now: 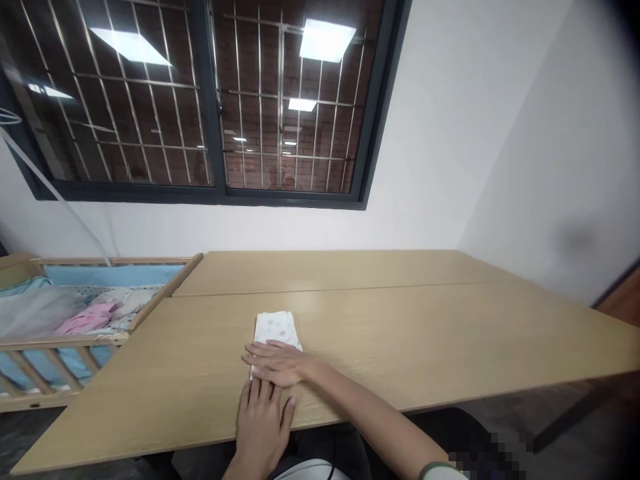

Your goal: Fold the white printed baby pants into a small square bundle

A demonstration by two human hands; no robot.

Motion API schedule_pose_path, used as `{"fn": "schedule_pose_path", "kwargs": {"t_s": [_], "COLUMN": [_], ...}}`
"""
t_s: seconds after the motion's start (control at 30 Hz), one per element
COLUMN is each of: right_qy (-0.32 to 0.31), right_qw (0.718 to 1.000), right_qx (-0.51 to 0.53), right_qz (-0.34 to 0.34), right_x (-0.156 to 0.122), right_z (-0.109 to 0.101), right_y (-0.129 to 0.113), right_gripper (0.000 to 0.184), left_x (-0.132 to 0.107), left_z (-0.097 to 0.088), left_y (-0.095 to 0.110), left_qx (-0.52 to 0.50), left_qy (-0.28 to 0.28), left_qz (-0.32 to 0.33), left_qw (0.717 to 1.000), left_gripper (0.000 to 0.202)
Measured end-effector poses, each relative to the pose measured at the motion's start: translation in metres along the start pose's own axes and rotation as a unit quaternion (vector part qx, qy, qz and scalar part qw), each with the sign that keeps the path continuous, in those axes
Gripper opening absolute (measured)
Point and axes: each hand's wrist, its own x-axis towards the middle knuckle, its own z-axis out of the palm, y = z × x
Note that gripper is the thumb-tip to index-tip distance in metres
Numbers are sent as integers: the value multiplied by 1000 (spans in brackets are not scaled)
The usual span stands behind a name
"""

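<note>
A small white folded cloth with a faint print (276,327) lies flat on the wooden table (400,340), close to its front edge. Across the lower half of the cloth rests my right hand (280,363), palm down with its fingers stretched out to the left. My left hand (263,417) lies just below it, flat, fingers pointing away from me. Its fingertips reach the cloth's near edge, partly under my right hand, so their exact contact is hidden. Neither hand grips anything.
Left of the table stands a wooden crib (75,343) with blue lining, holding a pink cloth (90,318) and other fabrics. A white pole (60,197) rises from it. Behind the table are a white wall (425,167) and a barred window (220,133). A seam runs across the tabletop.
</note>
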Motion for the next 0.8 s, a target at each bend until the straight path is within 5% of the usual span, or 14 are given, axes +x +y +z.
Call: {"fn": "schedule_pose_path", "kwargs": {"t_s": [0.33,0.63,0.8], "right_qy": [52,142,283], "right_qw": [995,984,953], "right_qx": [-67,-88,-71], "right_qz": [54,54,81], "right_x": [27,26,3], "right_z": [-27,-30,-32], "right_y": [64,62,51], "right_gripper": [58,59,42], "left_x": [1,4,20], "left_z": [-1,6,-3], "left_y": [5,-2,-43], "left_qx": [14,4,-104], "left_qy": [-7,-28,-93], "left_qz": [-24,-11,15], "left_qw": [1000,1000,990], "left_gripper": [53,48,32]}}
